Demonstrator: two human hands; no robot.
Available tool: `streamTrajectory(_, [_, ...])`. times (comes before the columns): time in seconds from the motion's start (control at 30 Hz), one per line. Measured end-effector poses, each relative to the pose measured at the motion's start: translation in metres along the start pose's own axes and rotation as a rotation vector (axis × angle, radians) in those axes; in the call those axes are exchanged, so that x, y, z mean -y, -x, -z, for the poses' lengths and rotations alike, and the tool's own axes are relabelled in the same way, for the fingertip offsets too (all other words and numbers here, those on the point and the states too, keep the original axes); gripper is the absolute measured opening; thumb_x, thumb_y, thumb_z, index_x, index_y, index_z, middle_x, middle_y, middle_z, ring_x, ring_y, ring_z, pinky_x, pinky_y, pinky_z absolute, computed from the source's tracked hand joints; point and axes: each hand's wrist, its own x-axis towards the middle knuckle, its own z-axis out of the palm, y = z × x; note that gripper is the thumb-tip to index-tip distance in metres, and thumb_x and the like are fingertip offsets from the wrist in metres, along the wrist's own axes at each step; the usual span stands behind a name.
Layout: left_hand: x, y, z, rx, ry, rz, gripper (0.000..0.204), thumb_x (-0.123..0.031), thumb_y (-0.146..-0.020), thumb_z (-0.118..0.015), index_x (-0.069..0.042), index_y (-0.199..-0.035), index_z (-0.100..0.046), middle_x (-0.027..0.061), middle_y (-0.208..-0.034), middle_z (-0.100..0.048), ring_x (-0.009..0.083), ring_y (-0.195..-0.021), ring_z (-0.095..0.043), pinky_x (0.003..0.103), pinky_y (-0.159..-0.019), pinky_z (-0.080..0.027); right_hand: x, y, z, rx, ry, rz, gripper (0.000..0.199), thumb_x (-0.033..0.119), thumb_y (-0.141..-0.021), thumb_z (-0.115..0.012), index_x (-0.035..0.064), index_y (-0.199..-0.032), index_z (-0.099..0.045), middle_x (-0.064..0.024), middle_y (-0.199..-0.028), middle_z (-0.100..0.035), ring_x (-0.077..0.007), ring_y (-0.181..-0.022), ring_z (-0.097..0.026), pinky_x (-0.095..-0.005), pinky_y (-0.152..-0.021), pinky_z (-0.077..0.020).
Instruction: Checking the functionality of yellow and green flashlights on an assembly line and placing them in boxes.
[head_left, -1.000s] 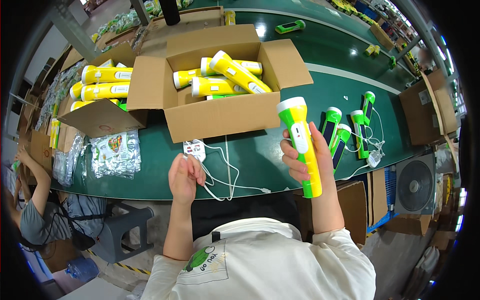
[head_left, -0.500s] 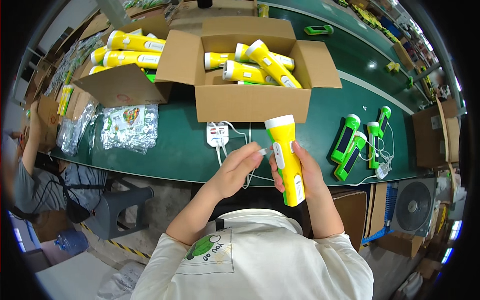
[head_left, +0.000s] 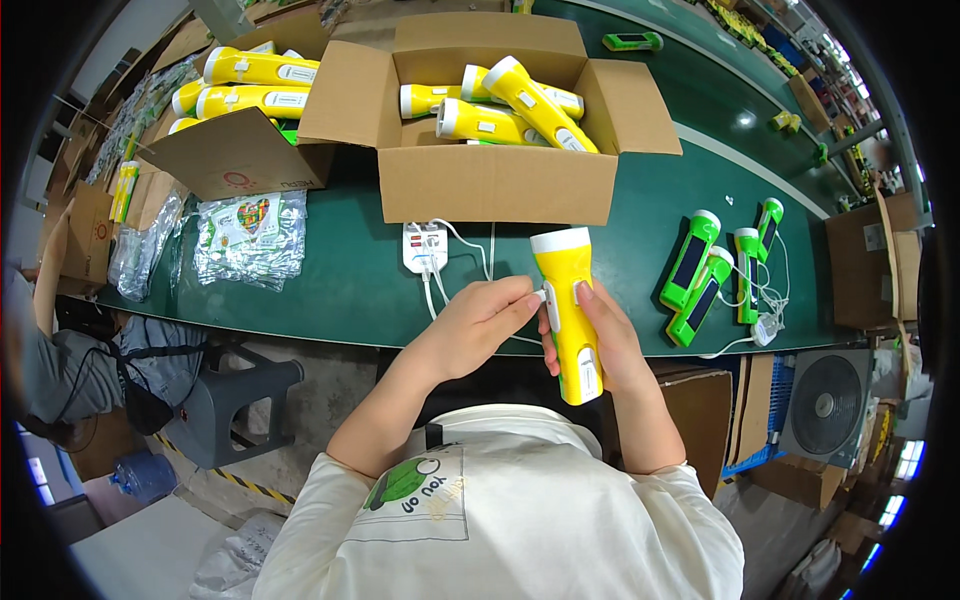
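My right hand (head_left: 618, 345) is closed around a yellow flashlight (head_left: 573, 335) with a white head and green underside. Its head points away from me, and its white side panel faces left. My left hand (head_left: 468, 330) pinches a small white cable plug (head_left: 541, 296), whose tip meets the flashlight's side by the panel. Whether the plug sits in a socket cannot be made out. Beyond my hands, a white power strip (head_left: 414, 263) with cables plugged in lies on the green table (head_left: 345, 270).
Two open cardboard boxes (head_left: 495, 187) (head_left: 235, 170) hold several yellow flashlights. Green flashlights (head_left: 690, 260) lie at the right among white cables. Clear plastic bags (head_left: 250, 245) are stacked at left. A person's arm (head_left: 52, 250) shows at far left, near a grey stool (head_left: 240, 400).
My left hand has moved right, bringing the plug from just beside the flashlight to its side. The flashlight has turned slightly. The whole view has shifted a little.
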Motion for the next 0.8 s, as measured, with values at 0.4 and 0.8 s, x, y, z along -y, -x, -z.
streamTrajectory(0.4, [0.004, -0.008, 0.003, 0.121, 0.243, 0.020, 0.031, -0.023, -0.096, -0.043, -0.001, -0.075, -0.049, -0.0005, -0.060, -0.041, 0.0089, -0.058, -0.038, 0.027, -0.053, -0.035, 0.018, 0.002, 0.004, 0.064, 0.001, -0.037, 0.040, 0.043, -0.093, -0.044, 0.0084, -0.113, -0.042, -0.0101, -0.078, -0.056, -0.0178, -0.056, -0.058, -0.0294, -0.046, -0.0491])
streamTrajectory(0.8, [-0.017, -0.005, -0.006, 0.097, 0.270, -0.050, 0.028, -0.019, -0.097, -0.039, 0.002, -0.084, -0.052, 0.0076, -0.073, -0.060, 0.0156, -0.073, -0.057, 0.029, -0.074, -0.044, 0.003, 0.002, 0.001, 0.051, -0.038, -0.002, 0.041, 0.044, -0.094, -0.040, 0.0049, -0.105, -0.043, -0.0112, -0.075, -0.054, -0.0176, -0.049, -0.057, -0.0287, -0.042, -0.0483])
